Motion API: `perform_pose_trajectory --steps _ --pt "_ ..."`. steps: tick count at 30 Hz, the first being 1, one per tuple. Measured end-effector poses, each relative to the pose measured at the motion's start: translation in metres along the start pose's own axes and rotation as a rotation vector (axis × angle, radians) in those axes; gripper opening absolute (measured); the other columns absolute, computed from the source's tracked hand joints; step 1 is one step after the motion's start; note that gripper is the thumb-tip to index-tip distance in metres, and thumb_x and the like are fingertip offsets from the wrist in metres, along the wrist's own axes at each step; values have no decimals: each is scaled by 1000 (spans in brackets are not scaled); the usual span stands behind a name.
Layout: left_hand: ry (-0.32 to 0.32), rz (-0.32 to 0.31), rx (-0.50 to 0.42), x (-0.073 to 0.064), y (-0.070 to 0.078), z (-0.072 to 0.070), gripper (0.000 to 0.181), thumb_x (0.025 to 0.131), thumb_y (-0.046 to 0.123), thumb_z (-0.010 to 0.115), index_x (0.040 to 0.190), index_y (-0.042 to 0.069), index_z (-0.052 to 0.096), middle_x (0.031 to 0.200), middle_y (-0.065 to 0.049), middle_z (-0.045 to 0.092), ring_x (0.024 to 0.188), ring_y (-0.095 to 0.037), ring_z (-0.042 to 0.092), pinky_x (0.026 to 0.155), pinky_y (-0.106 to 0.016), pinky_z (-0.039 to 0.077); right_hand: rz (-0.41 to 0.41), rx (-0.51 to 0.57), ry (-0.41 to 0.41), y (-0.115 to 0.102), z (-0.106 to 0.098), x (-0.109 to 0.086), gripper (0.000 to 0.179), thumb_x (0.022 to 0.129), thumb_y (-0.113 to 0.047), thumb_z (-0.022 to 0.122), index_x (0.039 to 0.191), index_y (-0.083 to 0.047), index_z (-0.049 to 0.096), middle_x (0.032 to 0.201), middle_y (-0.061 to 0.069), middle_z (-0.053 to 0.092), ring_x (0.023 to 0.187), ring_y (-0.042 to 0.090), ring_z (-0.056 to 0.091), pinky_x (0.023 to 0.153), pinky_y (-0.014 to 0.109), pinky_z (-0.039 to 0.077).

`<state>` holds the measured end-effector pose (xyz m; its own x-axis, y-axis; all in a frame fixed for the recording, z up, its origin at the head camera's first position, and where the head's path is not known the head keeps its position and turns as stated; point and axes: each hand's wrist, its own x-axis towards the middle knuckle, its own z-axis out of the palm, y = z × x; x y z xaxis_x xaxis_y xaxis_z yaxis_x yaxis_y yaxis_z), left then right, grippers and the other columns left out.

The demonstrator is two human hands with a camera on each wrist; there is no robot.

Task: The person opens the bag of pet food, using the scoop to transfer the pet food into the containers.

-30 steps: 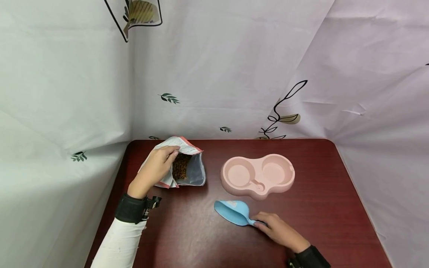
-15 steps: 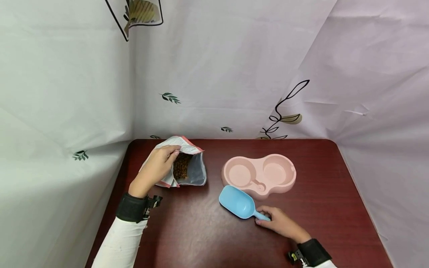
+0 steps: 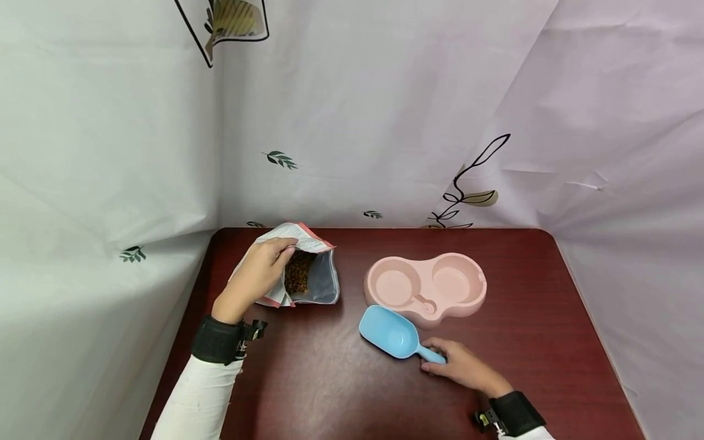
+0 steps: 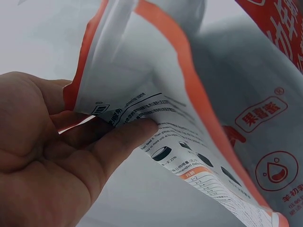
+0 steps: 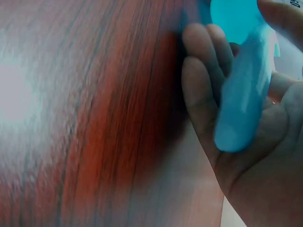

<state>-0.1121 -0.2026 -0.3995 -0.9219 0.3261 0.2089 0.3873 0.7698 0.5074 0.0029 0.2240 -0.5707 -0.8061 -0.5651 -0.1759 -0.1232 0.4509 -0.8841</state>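
Left grip (image 3: 255, 275) pinches the bag (image 3: 322, 281) open at the far left of the table (image 3: 324, 379) while the right grip (image 3: 464, 368) holds the blue scoop (image 3: 393, 335) before the pink bowl (image 3: 421, 267), apparently ready to scoop, which calls for reaching bagward.

— Head view?
— Ours from above, well back, facing forward and down: bag (image 3: 321, 280) at seven o'clock, scoop (image 3: 392, 333) at five.
— Wrist views?
— Both close; our left shares the bag, our right the scoop.
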Motion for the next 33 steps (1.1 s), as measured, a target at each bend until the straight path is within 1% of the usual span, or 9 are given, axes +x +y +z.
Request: perform_pose_trajectory --steps 6,12,16,21,23,26,28,31,33 --pt "19 13 11 1 0 2 29 99 13 56 121 -2 66 118 -19 69 113 -30 61 94 -50 51 -11 157 -83 -7 3 4 19 96 -14 61 109 -1 61 74 21 67 51 22 60 43 24 52" --pt "25 21 -2 1 1 3 28 97 10 57 119 -5 67 117 -21 69 113 -32 61 95 -51 51 -60 143 -24 -19 7 12 15 97 -7 57 110 0 61 74 22 65 49 8 53 41 21 48" --pt "26 22 1 1 1 4 28 98 11 56 118 -5 67 117 -21 69 114 -32 61 95 -51 51 -70 114 29 -39 1 17 16 98 -11 57 112 -3 60 74 18 65 51 3 51 42 22 48" --pt "35 19 26 1 3 5 27 98 10 56 117 -5 67 116 -22 69 112 -33 62 94 -51 51 -166 -5 110 -67 -11 23 33 97 -20 61 127 -10 52 81 6 71 58 7 59 50 26 52" --pt "39 21 36 1 4 5 26 97 9 57 116 -6 67 114 -23 70 110 -34 62 92 -51 53 -217 -88 155 -77 -14 26 42 94 -18 64 132 -12 48 91 -1 74 86 13 67 68 31 56" --pt "46 31 50 0 6 6 25 97 8 58 114 -7 68 112 -24 70 107 -34 63 89 -51 54 -294 -220 228 -92 -18 30 46 89 -14 70 131 -13 50 105 -6 72 117 20 57 88 39 52" --pt "50 35 55 0 7 6 25 97 9 58 113 -6 68 111 -23 70 106 -34 64 88 -51 54 -317 -279 262 -100 -21 33 42 87 -12 72 125 -14 55 110 -7 69 119 20 53 90 40 51" --pt "56 45 59 1 8 6 24 97 8 57 112 -6 69 110 -23 71 106 -34 64 88 -51 54 -335 -336 289 -111 -23 38 32 87 -10 71 117 -15 59 108 -6 64 94 10 57 74 34 53" --pt "58 46 58 1 8 7 24 97 8 58 112 -6 69 110 -23 71 106 -34 64 89 -51 54 -327 -335 292 -116 -24 42 29 88 -10 70 115 -17 61 107 -8 63 88 7 55 71 32 52"
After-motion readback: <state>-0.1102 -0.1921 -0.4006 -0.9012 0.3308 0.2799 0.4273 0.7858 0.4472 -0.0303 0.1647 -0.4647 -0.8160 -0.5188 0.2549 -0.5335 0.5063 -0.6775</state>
